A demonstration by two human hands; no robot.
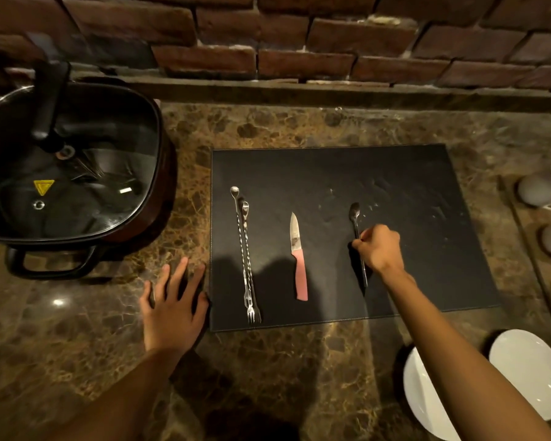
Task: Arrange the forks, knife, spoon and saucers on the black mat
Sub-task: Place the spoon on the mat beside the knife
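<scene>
On the black mat (pixel 395 173) lie two forks (pixel 247 265) side by side, one knife (pixel 298 259) and one spoon (pixel 358 237), its handle pinched by the right hand (pixel 379 249). The left hand (pixel 172 307) rests open on the table (pixel 268 377). Two saucers (pixel 528 370) sit off the mat.

The black mat (pixel 395 173) lies flat on the marbled surface (pixel 268 377). Two long twisted-stem forks (pixel 246 259) lie side by side at its left, tines near. The pink-handled knife (pixel 298 259) lies mid-mat, blade pointing far. The dark spoon (pixel 358 230) lies right of the knife, bowl far. Two white saucers (pixel 525 374) sit off the mat, near right.
</scene>
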